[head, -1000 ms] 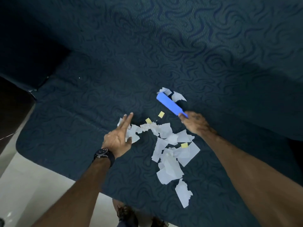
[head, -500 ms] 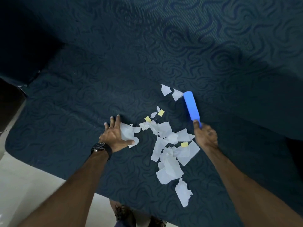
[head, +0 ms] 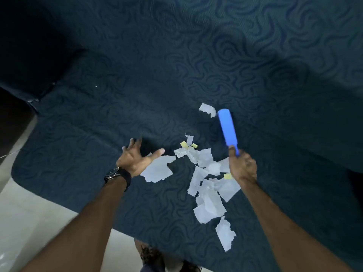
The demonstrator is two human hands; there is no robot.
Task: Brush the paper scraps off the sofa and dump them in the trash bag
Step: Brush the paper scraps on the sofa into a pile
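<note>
White and yellow paper scraps [head: 208, 181] lie heaped on the dark blue patterned sofa seat [head: 98, 134], trailing toward the front edge. One white scrap [head: 206, 109] lies apart, farther back. My right hand [head: 242, 165] grips the handle of a blue brush [head: 227, 128], which points away from me, its tip beside that far scrap. My left hand [head: 137, 160] hovers with fingers spread at the left of the heap, partly over a large white scrap [head: 159, 170]. No trash bag is in view.
The sofa backrest [head: 235, 36] rises behind the seat, and a dark armrest [head: 29, 55] stands at the left. Pale tiled floor [head: 29, 222] shows below the seat's front edge. My feet [head: 153, 256] stand at the bottom.
My left hand lifted off the large scrap and spread its fingers. The brush swung from pointing left to pointing away, and moved back beside the far scrap.
</note>
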